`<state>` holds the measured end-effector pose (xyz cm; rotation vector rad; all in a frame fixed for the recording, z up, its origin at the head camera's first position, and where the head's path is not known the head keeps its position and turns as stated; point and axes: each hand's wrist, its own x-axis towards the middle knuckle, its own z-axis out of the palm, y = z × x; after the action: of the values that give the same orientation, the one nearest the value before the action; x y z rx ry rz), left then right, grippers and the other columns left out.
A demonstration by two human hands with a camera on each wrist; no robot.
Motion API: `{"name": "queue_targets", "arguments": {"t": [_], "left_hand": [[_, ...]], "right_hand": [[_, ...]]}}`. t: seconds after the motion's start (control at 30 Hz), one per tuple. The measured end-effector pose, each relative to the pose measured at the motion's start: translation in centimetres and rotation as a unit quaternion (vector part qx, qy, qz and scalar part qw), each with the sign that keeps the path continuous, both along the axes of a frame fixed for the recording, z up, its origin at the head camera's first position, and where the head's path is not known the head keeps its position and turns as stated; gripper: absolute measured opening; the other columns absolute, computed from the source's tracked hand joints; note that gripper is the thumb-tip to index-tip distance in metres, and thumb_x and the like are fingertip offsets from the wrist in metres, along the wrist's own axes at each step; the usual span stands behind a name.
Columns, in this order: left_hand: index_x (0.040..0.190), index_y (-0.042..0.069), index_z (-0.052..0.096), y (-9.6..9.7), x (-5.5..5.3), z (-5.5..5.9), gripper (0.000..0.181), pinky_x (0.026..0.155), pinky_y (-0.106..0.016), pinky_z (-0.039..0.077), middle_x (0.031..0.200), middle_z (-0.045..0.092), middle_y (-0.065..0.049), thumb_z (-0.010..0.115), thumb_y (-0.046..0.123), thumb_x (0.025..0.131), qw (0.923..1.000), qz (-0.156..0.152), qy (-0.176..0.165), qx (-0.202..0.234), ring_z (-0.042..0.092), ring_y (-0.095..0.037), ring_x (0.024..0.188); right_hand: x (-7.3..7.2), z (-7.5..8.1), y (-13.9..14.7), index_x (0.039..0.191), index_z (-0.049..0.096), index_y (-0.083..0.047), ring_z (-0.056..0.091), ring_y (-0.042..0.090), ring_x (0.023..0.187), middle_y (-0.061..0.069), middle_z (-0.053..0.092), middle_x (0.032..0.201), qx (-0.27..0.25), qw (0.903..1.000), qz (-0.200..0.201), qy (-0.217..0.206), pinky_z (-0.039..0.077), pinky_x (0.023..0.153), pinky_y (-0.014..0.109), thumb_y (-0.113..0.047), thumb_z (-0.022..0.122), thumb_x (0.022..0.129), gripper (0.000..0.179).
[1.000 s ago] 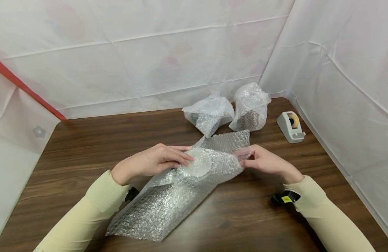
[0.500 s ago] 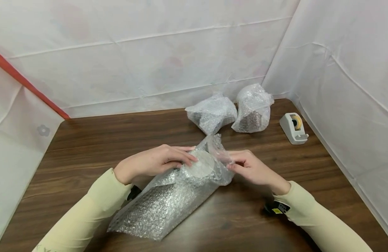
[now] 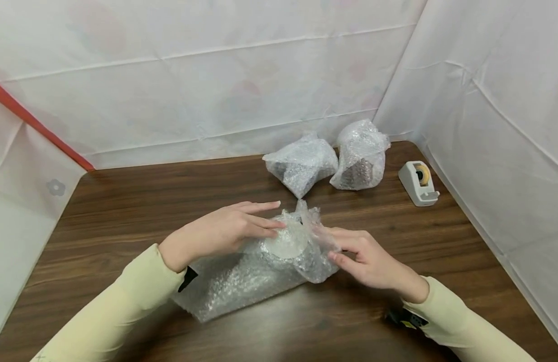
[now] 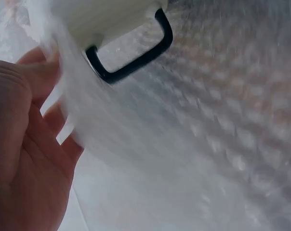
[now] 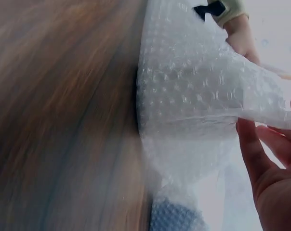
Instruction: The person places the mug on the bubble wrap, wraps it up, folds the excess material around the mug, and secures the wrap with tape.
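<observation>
A sheet of bubble wrap (image 3: pixel 242 284) lies on the table around a mug, whose round pale base (image 3: pixel 285 242) faces up. Through the wrap, the left wrist view shows the cream mug (image 4: pixel 119 19) and its dark handle (image 4: pixel 136 65). My left hand (image 3: pixel 224 231) rests its fairly straight fingertips on the mug's base. At the mug's right side, my right hand (image 3: pixel 374 259) holds a gathered part of the wrap between thumb and fingers. In the right wrist view the wrap's edge (image 5: pixel 266 117) runs between them. Most of the mug is hidden.
Two bubble-wrapped bundles stand behind the mug, a left one (image 3: pixel 303 163) and a right one (image 3: pixel 360 156). A white tape dispenser (image 3: pixel 416 183) sits at the far right of the wooden table (image 3: pixel 161 191). White cloth (image 3: pixel 242 80) hangs behind and beside the table.
The right hand has folded the wrap's right flap in against the mug. The left fingers have spread on the base. The wrap's loose front end has drawn back towards the mug.
</observation>
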<state>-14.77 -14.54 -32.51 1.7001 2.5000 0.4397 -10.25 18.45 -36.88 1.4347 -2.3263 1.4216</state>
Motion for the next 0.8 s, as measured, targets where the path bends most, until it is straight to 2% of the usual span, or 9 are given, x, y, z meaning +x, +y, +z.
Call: {"name": "queue_targets", "arguments": {"t": [0.07, 0.17, 0.3, 0.43, 0.57, 0.63, 0.7, 0.77, 0.8], "left_hand": [[0.135, 0.018, 0.065, 0.2, 0.1, 0.1, 0.059, 0.115, -0.049, 0.029, 0.148, 0.049, 0.008, 0.068, -0.012, 0.085, 0.999, 0.001, 0.039, -0.022, 0.021, -0.021, 0.149], [0.137, 0.019, 0.063, 0.4, 0.3, 0.1, 0.065, 0.115, -0.051, 0.028, 0.15, 0.046, 0.01, 0.067, -0.016, 0.083, 0.9973, 0.005, 0.061, -0.041, 0.018, -0.021, 0.15], [0.135, 0.02, 0.065, 0.5, 0.5, 0.0, 0.065, 0.114, -0.049, 0.031, 0.148, 0.049, 0.009, 0.069, -0.017, 0.081, 0.9963, -0.006, 0.073, -0.045, 0.018, -0.021, 0.15], [0.13, 0.021, 0.069, 0.4, 0.6, -0.2, 0.062, 0.114, -0.045, 0.033, 0.144, 0.054, 0.006, 0.071, -0.015, 0.08, 0.9951, -0.009, 0.094, -0.029, 0.02, -0.021, 0.15], [0.127, 0.021, 0.071, 0.3, 0.6, -0.3, 0.065, 0.115, -0.043, 0.031, 0.147, 0.051, 0.004, 0.07, -0.019, 0.076, 0.9963, 0.001, 0.085, -0.007, 0.023, -0.021, 0.149], [0.127, 0.02, 0.07, 0.2, 0.6, -0.4, 0.067, 0.115, -0.043, 0.031, 0.15, 0.047, 0.004, 0.067, -0.021, 0.074, 0.997, 0.003, 0.077, -0.002, 0.025, -0.021, 0.148], [0.128, 0.019, 0.069, 0.2, 0.7, -0.4, 0.07, 0.115, -0.044, 0.031, 0.152, 0.045, 0.003, 0.064, -0.023, 0.072, 0.9974, 0.002, 0.071, 0.001, 0.028, -0.022, 0.147], [0.128, 0.017, 0.069, 0.3, 0.7, -0.5, 0.07, 0.115, -0.043, 0.032, 0.153, 0.045, 0.002, 0.062, -0.023, 0.071, 0.9973, -0.001, 0.073, 0.005, 0.031, -0.023, 0.145], [0.128, 0.016, 0.069, 0.3, 0.7, -0.5, 0.069, 0.114, -0.042, 0.033, 0.152, 0.045, 0.002, 0.062, -0.023, 0.072, 0.9971, -0.002, 0.076, 0.008, 0.033, -0.023, 0.145]], "right_hand": [[0.2, 0.2, -0.4, 0.137, 0.059, -0.003, 0.051, 0.029, 0.132, 0.012, 0.053, 0.144, -0.006, 1.0, 0.001, 0.007, 0.038, 0.11, 0.032, -0.001, 0.058, 0.096, 0.041], [0.3, 0.4, -1.2, 0.141, 0.055, -0.002, 0.048, 0.03, 0.133, 0.011, 0.054, 0.144, 0.008, 0.9997, 0.001, 0.025, 0.037, 0.111, 0.036, -0.012, 0.053, 0.103, 0.04], [0.1, 0.5, -1.9, 0.148, 0.047, -0.004, 0.037, 0.032, 0.14, 0.006, 0.049, 0.149, 0.068, 0.9963, 0.014, 0.051, 0.03, 0.115, 0.042, -0.034, 0.038, 0.109, 0.05], [-0.4, 0.4, -1.9, 0.153, 0.039, -0.008, 0.025, 0.032, 0.147, 0.001, 0.039, 0.156, 0.119, 0.9902, 0.036, 0.062, 0.021, 0.119, 0.045, -0.048, 0.02, 0.108, 0.063], [-0.7, 0.5, -1.8, 0.151, 0.044, -0.009, 0.032, 0.029, 0.144, 0.001, 0.046, 0.152, 0.115, 0.9908, 0.028, 0.065, 0.03, 0.115, 0.047, -0.049, 0.025, 0.107, 0.063], [-0.6, 0.7, -1.8, 0.145, 0.052, -0.007, 0.047, 0.025, 0.133, 0.004, 0.056, 0.142, 0.091, 0.9941, -0.012, 0.057, 0.041, 0.106, 0.045, -0.046, 0.042, 0.106, 0.056], [-0.4, 1.2, -1.6, 0.129, 0.064, -0.008, 0.063, 0.019, 0.106, 0.004, 0.069, 0.117, 0.07, 0.9942, -0.078, 0.021, 0.054, 0.087, 0.039, -0.039, 0.059, 0.1, 0.043], [-0.2, 1.8, -1.1, 0.112, 0.07, -0.012, 0.064, 0.013, 0.084, -0.001, 0.07, 0.096, 0.069, 0.9854, -0.148, -0.047, 0.055, 0.071, 0.032, -0.028, 0.071, 0.092, 0.026], [-0.2, 2.1, -0.7, 0.104, 0.07, -0.013, 0.063, 0.011, 0.077, -0.004, 0.068, 0.089, 0.08, 0.9765, -0.181, -0.086, 0.054, 0.066, 0.029, -0.022, 0.073, 0.089, 0.017]]}}
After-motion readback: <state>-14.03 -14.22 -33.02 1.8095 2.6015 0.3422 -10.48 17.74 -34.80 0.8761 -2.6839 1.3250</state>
